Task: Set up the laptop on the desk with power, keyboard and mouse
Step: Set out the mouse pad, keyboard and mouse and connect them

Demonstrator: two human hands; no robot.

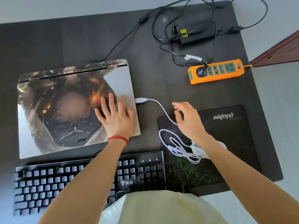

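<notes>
The laptop [64, 107] lies closed on the dark desk, its lid covered by a printed picture. My left hand [115, 115] rests flat on the lid's right side, fingers spread. A white USB plug [140, 100] sits at the laptop's right edge; its white braided cable [163, 110] curves down to a coil on the mouse pad [226, 126]. My right hand [187, 118] hovers over that cable with fingers loosely curled, holding nothing I can see. The white mouse [199, 151] is mostly hidden under my right forearm. A black keyboard [48, 180] lies in front of the laptop. A black power cable [123, 39] reaches the laptop's back edge.
An orange power strip [226, 75] lies at the right with one black plug [201, 72] in it. The black power brick [197, 32] and looped cables lie at the back. The desk's right edge [262, 110] is near the mouse pad.
</notes>
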